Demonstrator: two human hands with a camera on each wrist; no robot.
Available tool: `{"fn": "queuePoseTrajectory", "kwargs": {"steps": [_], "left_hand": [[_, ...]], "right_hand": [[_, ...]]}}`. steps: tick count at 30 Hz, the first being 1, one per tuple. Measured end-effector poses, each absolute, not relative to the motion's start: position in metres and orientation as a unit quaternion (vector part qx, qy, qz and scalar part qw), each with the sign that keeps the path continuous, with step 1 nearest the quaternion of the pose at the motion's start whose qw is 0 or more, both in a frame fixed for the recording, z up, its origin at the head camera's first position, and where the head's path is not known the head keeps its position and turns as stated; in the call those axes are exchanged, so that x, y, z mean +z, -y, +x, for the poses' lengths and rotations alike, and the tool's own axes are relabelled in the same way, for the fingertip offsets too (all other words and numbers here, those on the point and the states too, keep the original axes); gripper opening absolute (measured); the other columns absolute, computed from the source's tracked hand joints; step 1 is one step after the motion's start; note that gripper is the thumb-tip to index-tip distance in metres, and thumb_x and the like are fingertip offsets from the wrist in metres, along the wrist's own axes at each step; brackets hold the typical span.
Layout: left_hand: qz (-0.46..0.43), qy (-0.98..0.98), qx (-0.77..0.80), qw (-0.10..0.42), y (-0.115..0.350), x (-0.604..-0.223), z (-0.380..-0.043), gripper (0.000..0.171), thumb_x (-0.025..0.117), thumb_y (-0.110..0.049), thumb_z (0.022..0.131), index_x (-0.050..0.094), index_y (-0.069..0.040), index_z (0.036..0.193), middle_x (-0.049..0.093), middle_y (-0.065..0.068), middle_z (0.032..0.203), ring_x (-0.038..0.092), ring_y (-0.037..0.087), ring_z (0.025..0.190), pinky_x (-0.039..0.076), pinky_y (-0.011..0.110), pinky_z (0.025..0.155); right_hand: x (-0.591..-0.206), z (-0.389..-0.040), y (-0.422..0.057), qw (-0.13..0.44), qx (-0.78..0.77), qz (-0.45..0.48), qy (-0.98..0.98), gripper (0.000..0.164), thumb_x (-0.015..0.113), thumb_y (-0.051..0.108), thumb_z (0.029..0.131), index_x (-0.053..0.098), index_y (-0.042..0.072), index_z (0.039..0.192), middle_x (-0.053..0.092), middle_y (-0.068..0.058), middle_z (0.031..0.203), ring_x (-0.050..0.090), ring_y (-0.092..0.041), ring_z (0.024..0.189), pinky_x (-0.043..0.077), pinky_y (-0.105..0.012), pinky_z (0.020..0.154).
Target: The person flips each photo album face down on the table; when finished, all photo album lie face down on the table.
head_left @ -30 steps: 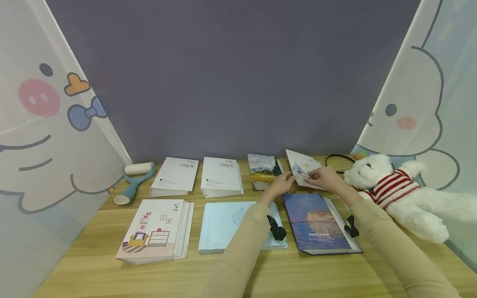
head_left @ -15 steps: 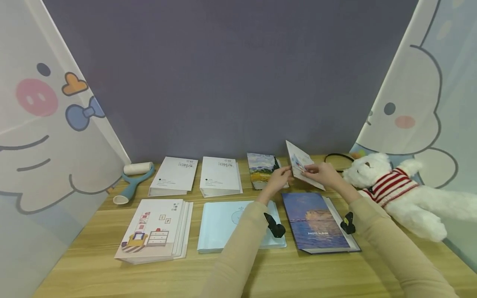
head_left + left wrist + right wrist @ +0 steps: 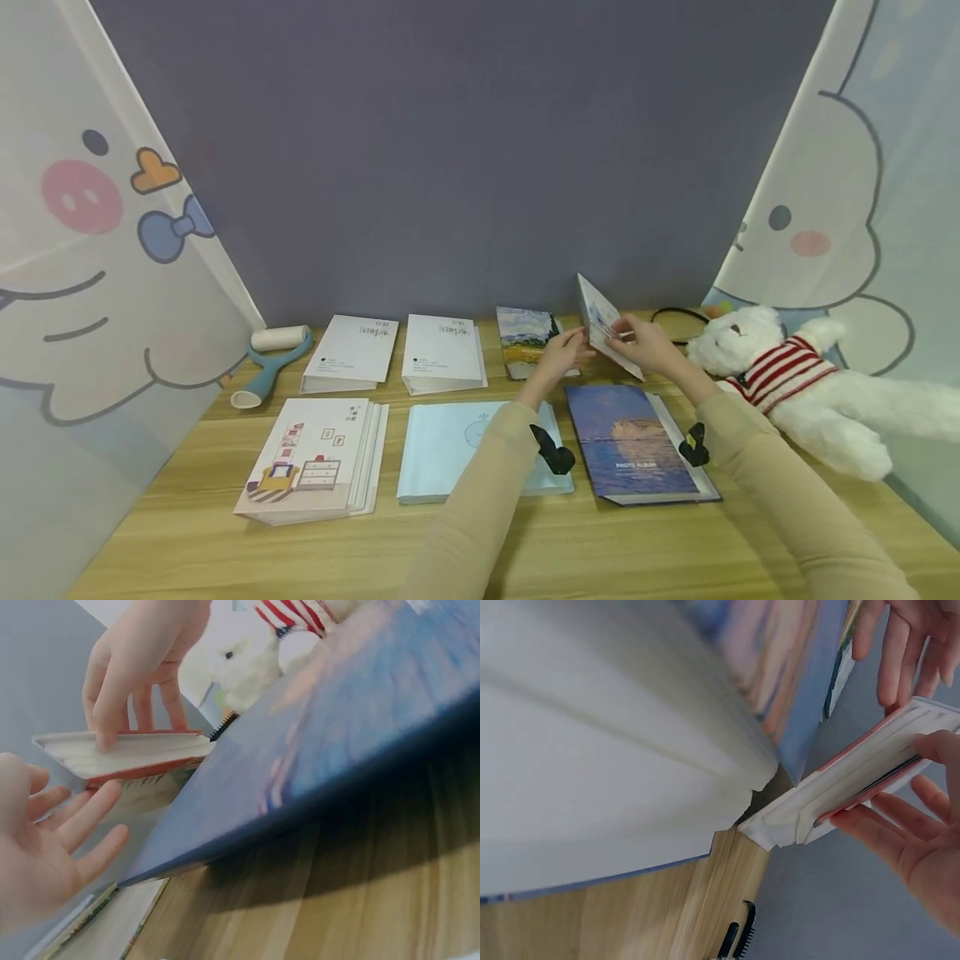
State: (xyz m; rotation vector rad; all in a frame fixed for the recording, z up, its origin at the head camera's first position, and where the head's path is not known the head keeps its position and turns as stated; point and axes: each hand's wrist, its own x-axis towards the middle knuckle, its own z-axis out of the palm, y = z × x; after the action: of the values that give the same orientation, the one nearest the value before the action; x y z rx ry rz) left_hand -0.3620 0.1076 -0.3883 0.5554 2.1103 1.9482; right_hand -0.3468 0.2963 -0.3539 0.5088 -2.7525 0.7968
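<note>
The right hand (image 3: pixel 647 343) grips a white-covered book (image 3: pixel 597 310), thumb on one side and fingers on the other. The left hand (image 3: pixel 561 357) has its fingers loosely extended, fingertips at the book's left edge. The book tilts upright at the back right of the counter (image 3: pixel 637 554), beyond the blue photo album (image 3: pixel 630 442) and between the landscape-covered book (image 3: pixel 525 337) and the white teddy bear (image 3: pixel 832 417).

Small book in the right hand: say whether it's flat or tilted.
Tilted: in the head view, the right hand holds the small book, its cover steeply slanted.
</note>
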Motion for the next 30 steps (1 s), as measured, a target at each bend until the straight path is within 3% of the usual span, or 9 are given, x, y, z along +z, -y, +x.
{"fn": "queuePoseTrajectory", "kwargs": {"steps": [6, 11, 16, 22, 30], "left_hand": [[0.164, -0.685, 0.696, 0.138, -0.106, -0.390, -0.362, 0.047, 0.036, -0.030, 0.103, 0.036, -0.007, 0.144, 0.045, 0.015, 0.142, 0.055, 0.030, 0.119, 0.043, 0.048, 0.102], [0.157, -0.687, 0.696, 0.139, -0.107, -0.389, -0.361, 0.046, 0.039, -0.028, 0.102, 0.035, -0.012, 0.145, 0.043, 0.012, 0.144, 0.056, 0.029, 0.119, 0.044, 0.047, 0.100], [0.165, -0.689, 0.693, 0.133, -0.109, -0.388, -0.361, 0.047, 0.041, -0.030, 0.101, 0.034, -0.018, 0.146, 0.042, 0.009, 0.145, 0.057, 0.024, 0.118, 0.047, 0.043, 0.099], [0.187, -0.676, 0.700, 0.134, -0.110, -0.388, -0.363, 0.046, 0.039, -0.024, 0.102, 0.029, -0.025, 0.147, 0.040, 0.006, 0.147, 0.051, 0.030, 0.124, 0.044, 0.047, 0.101], [0.232, -0.709, 0.649, 0.148, -0.110, -0.387, -0.362, 0.052, 0.033, -0.019, 0.103, 0.016, -0.041, 0.147, 0.027, -0.004, 0.154, 0.046, 0.029, 0.129, 0.043, 0.048, 0.102]], "right_hand": [[-0.354, -0.345, -0.291, 0.124, 0.287, 0.184, 0.932, 0.042, 0.056, 0.022, 0.095, 0.047, -0.005, 0.125, 0.056, -0.031, 0.119, 0.058, -0.047, 0.104, 0.053, -0.051, 0.083], [-0.352, -0.345, -0.284, 0.126, 0.273, 0.198, 0.933, 0.045, 0.055, 0.021, 0.096, 0.044, -0.003, 0.133, 0.051, -0.028, 0.129, 0.057, -0.045, 0.108, 0.053, -0.052, 0.081], [-0.345, -0.345, -0.278, 0.154, 0.265, 0.239, 0.921, 0.058, 0.055, 0.007, 0.093, 0.029, 0.000, 0.145, 0.046, -0.030, 0.132, 0.057, -0.045, 0.105, 0.052, -0.053, 0.081], [-0.339, -0.345, -0.275, 0.175, 0.261, 0.262, 0.912, 0.066, 0.053, -0.002, 0.090, 0.026, 0.011, 0.149, 0.040, -0.030, 0.133, 0.054, -0.047, 0.107, 0.051, -0.055, 0.082], [-0.334, -0.343, -0.280, 0.147, 0.338, 0.244, 0.897, 0.059, 0.054, -0.005, 0.089, 0.027, 0.001, 0.142, 0.033, -0.032, 0.139, 0.050, -0.052, 0.111, 0.054, -0.054, 0.079]]}}
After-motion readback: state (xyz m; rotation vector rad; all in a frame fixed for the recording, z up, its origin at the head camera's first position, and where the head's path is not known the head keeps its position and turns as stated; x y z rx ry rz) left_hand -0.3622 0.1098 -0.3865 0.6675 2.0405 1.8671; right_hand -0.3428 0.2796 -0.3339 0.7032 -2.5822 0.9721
